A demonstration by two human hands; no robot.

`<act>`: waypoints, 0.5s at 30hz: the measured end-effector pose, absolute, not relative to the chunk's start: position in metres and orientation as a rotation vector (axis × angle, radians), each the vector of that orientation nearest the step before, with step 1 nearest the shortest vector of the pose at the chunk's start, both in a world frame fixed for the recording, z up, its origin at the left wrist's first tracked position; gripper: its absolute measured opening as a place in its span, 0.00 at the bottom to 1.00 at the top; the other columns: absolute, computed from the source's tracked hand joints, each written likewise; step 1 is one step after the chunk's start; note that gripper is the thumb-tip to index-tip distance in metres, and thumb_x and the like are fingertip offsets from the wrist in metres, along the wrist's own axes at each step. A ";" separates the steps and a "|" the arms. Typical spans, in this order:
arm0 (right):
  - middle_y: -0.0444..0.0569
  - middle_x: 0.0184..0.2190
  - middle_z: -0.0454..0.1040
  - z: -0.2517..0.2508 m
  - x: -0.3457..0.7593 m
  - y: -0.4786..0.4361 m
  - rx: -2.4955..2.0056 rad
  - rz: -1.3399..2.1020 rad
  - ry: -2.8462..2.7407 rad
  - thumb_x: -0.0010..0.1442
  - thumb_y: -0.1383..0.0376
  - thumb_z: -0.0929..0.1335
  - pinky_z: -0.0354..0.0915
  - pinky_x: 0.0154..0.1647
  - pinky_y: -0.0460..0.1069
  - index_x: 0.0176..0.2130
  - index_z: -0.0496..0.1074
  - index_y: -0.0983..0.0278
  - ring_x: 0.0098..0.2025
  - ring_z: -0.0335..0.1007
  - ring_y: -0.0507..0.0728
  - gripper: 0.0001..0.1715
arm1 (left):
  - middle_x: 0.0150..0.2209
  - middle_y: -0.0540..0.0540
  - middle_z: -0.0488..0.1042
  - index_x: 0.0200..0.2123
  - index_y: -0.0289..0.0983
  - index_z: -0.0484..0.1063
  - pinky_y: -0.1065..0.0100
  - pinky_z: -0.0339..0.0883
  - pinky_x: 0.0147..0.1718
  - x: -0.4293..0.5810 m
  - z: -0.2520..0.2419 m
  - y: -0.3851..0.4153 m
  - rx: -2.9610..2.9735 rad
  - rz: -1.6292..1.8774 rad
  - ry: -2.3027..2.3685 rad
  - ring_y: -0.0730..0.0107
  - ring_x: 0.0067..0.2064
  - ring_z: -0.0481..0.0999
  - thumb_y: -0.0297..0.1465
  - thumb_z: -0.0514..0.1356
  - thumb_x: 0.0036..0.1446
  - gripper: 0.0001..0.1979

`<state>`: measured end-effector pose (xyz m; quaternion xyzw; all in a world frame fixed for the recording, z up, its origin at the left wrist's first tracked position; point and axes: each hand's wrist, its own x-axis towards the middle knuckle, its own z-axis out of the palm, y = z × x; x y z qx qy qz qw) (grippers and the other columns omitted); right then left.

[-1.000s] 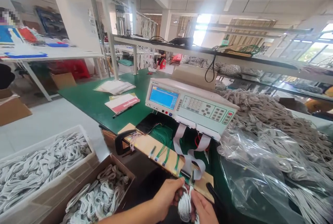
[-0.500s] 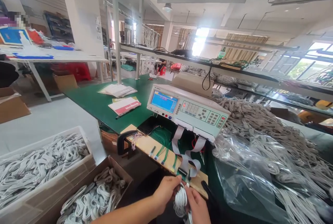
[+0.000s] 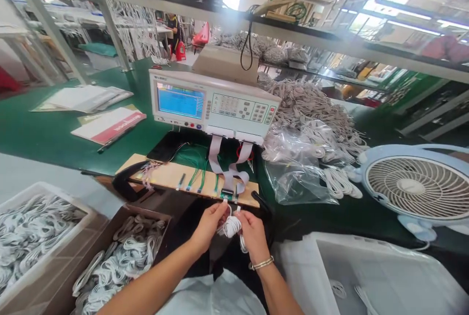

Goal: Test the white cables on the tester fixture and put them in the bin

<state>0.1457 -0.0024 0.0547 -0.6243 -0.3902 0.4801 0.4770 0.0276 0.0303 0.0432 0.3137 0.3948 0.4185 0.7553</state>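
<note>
Both my hands hold one coiled white cable (image 3: 230,227) just below the wooden fixture board (image 3: 168,178) at the bench's front edge. My left hand (image 3: 208,222) pinches the cable's plug up at the small connector socket (image 3: 227,193) on the board. My right hand (image 3: 252,234), with a bracelet on the wrist, grips the coil from the right. Grey ribbon cables and green wires run from the board up to the cable tester (image 3: 212,105) with a blue screen.
A cardboard box (image 3: 120,256) and a white bin (image 3: 32,227) of coiled cables stand at the lower left. A white bin (image 3: 366,276) sits at the lower right, a blue desk fan (image 3: 414,188) beyond it. Loose cables and a plastic bag (image 3: 293,168) pile right of the tester. Papers and a pen lie left.
The view has swung down and to the right, bringing the fan and the right bin into sight. My hands stay on the cable coil at the board's socket.
</note>
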 end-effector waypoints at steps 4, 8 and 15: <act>0.47 0.19 0.70 0.054 0.151 0.006 -1.463 1.308 -0.918 0.47 0.54 0.65 0.57 0.21 0.43 0.27 0.73 0.69 0.20 0.60 0.50 0.20 | 0.19 0.53 0.63 0.23 0.34 0.65 0.75 0.52 0.21 0.028 0.048 0.029 0.647 0.881 0.881 0.78 0.21 0.59 0.46 0.57 0.44 0.19; 0.46 0.19 0.70 0.052 0.147 0.010 -1.358 1.431 -0.819 0.47 0.55 0.66 0.58 0.23 0.44 0.28 0.73 0.69 0.20 0.62 0.50 0.19 | 0.18 0.54 0.60 0.22 0.34 0.63 0.76 0.49 0.19 0.027 0.048 0.029 0.588 0.850 0.898 0.80 0.19 0.56 0.46 0.57 0.43 0.19; 0.44 0.21 0.70 0.052 0.144 0.004 -1.236 1.458 -0.640 0.48 0.59 0.66 0.58 0.26 0.43 0.29 0.72 0.68 0.23 0.62 0.50 0.13 | 0.20 0.53 0.62 0.24 0.33 0.64 0.76 0.50 0.20 0.026 0.040 0.032 0.628 0.833 0.916 0.80 0.21 0.59 0.44 0.57 0.45 0.18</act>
